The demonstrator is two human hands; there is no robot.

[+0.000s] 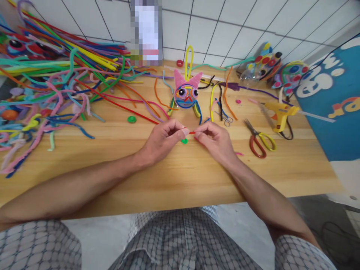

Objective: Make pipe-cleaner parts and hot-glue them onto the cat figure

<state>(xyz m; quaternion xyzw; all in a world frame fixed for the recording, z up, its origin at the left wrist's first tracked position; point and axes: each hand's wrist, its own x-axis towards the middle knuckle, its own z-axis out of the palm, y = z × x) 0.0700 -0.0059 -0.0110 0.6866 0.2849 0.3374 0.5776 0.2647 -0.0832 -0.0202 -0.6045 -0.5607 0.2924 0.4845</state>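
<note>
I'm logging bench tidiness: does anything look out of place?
Yes: on the left, a loose tangle of pipe cleaners sprawls over the table, unlike the straighter bundle behind it. I see no plain damage.

A big tangle of pipe cleaners (73, 75) sprawls over the left end of the wooden table (174, 191), below a white tiled wall (219, 22). Over on the right there's a yellow glue gun (281, 114), a clear stick (319, 117) poking out behind it, and near it scissors (255, 134) with one red handle, one yellow. Two button-covered figures (292, 77) sit farther back, beside a blue panel (317, 138).
</note>
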